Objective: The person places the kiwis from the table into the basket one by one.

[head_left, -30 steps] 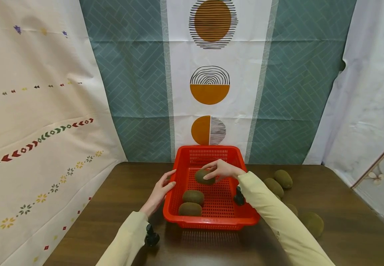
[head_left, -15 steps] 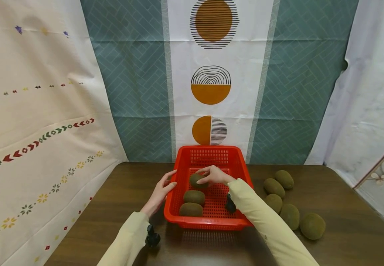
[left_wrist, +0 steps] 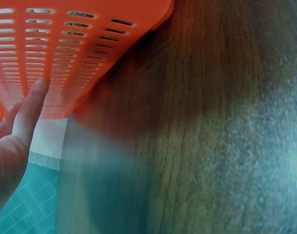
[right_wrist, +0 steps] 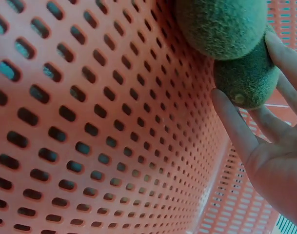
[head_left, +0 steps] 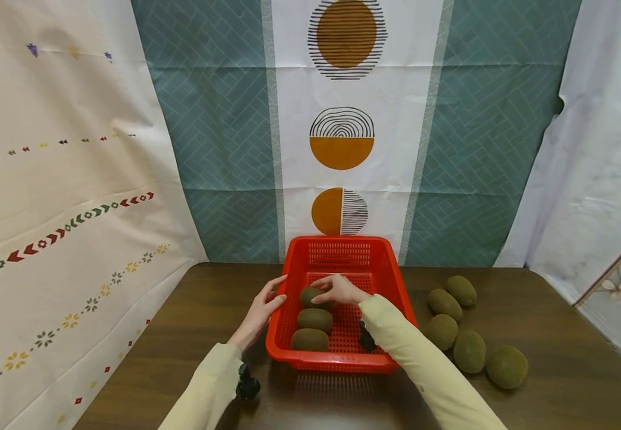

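A red perforated plastic basket [head_left: 337,362] stands on the table. Inside it, my right hand [head_left: 343,291] holds a brown fuzzy kiwi [head_left: 308,297] between thumb and fingers, low by the left wall. Two more kiwis, a middle one [head_left: 315,320] and a front one [head_left: 310,340], lie in a column in front of it. The right wrist view shows the held kiwi [right_wrist: 248,80] touching or almost touching its neighbour [right_wrist: 224,27]. My left hand [head_left: 258,313] rests against the basket's left side, its fingers extended along the outer wall [left_wrist: 55,58].
Several loose kiwis lie on the table right of the basket, among them a rear one [head_left: 461,290] and a front one [head_left: 506,366]. A patterned curtain [head_left: 224,149] hangs behind the table. Brown wooden tabletop [head_left: 181,334] extends to the left.
My right hand has moved left and toward me with the kiwi, lowering it behind the two others. The left hand stays at the basket's side.
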Tool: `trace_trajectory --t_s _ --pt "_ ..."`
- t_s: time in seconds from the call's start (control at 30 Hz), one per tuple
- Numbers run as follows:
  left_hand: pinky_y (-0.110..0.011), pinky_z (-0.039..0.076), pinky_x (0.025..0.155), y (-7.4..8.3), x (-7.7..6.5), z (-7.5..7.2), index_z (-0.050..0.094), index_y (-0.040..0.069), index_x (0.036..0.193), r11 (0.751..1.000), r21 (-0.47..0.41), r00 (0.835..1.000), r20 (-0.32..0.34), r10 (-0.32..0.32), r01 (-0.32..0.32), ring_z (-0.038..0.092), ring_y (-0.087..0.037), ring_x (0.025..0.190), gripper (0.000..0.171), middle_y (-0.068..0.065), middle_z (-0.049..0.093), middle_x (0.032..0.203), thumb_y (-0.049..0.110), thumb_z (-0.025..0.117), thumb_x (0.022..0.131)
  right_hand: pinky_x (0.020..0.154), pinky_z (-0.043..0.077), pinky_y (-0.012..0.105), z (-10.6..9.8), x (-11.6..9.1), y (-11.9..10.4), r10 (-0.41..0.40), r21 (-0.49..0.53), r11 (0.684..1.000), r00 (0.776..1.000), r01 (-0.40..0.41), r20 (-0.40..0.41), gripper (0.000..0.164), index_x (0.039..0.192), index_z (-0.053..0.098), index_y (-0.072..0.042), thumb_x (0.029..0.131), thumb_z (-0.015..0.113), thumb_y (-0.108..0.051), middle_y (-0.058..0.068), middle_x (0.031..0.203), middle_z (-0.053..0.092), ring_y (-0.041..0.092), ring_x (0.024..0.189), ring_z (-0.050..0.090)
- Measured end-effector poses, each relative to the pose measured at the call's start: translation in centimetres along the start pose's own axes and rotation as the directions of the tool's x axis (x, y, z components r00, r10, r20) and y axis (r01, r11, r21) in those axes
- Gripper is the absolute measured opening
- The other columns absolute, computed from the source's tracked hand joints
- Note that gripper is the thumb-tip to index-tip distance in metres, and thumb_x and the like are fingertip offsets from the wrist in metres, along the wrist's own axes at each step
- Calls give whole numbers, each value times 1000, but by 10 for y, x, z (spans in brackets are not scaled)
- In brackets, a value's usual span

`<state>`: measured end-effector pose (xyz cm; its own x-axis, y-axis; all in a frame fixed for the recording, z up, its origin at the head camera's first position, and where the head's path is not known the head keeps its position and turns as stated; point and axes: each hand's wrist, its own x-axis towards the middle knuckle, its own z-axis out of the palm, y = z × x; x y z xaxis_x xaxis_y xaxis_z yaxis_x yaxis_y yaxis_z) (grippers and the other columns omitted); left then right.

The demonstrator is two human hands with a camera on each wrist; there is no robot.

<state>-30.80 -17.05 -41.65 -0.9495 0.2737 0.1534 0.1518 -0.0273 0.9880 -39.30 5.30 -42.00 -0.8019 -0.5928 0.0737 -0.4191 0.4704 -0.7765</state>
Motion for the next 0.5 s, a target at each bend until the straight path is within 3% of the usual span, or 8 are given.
trace_trajectory --t_s 0.27,0.5 --pt "-45 49 72 -1 0 1 31 6 139 1000 -6 1000 -18 0 0 52 -43 99 50 -30 43 118 7 49 93 64 51 31 3 -1 2 -10 15 1000 999 9 31 38 115 59 4 81 68 -12 16 102 61 20 81 58" --pt "-45 50 71 -1 0 0 31 6 139 1000 -8 1000 -17 -3 3 52 -45 99 50 -30 44 118 8 49 93 72 50 33 0 -2 -2 -17 -6 1000 1000 17 25 39 115 59 4 81 69 -12 17 108 59 31 97 55"
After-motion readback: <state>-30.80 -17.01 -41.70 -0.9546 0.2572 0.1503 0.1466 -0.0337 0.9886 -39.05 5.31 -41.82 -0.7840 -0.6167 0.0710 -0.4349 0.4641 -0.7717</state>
